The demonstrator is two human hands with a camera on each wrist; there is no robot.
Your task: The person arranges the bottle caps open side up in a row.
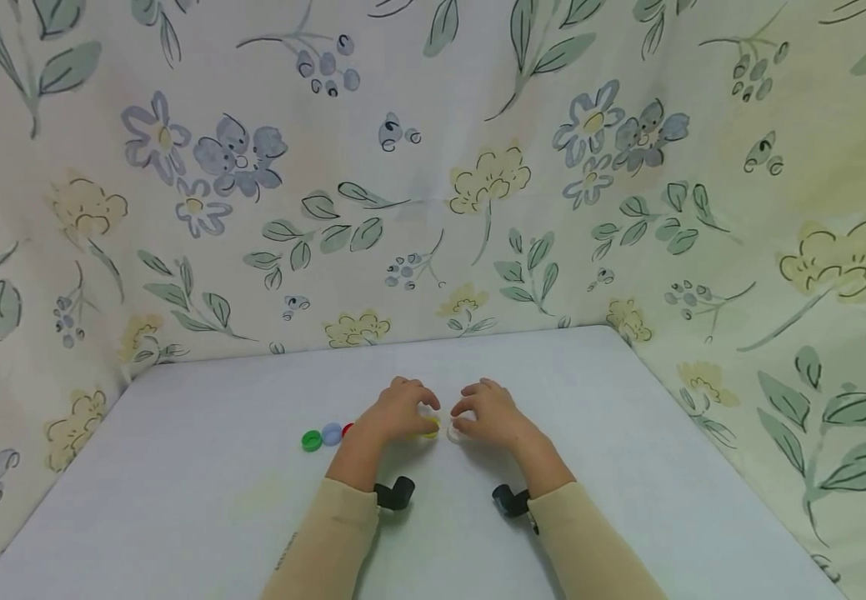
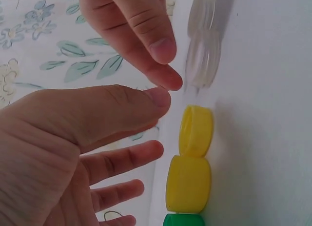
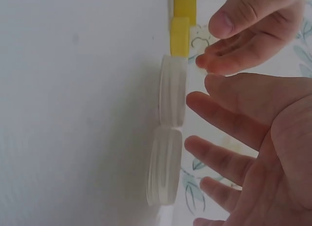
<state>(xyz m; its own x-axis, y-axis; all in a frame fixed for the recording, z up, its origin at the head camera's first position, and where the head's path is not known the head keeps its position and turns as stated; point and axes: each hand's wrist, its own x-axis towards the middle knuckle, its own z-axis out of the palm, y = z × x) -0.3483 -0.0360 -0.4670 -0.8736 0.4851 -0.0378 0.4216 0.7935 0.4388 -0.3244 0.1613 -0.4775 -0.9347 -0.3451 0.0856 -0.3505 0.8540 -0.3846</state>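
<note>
A row of small plastic bottle caps lies on the table. At its left end in the head view are a green cap [image 1: 312,441], a light blue cap [image 1: 332,433] and a red cap [image 1: 347,431], partly behind my left wrist. Two yellow caps [image 2: 189,183] come further along, beside another green cap [image 2: 184,220]. Two clear whitish caps [image 3: 172,92] follow them. My left hand [image 1: 402,410] hovers by the yellow caps, fingers loosely bent and holding nothing. Close beside the clear caps is my right hand [image 1: 491,413], its fingers relaxed and spread around no object.
The white table [image 1: 200,500] ends at a patterned cloth [image 1: 402,167] behind it, which also hangs along the right side. Black wrist cameras [image 1: 401,493] stick out from both sleeves above the tabletop.
</note>
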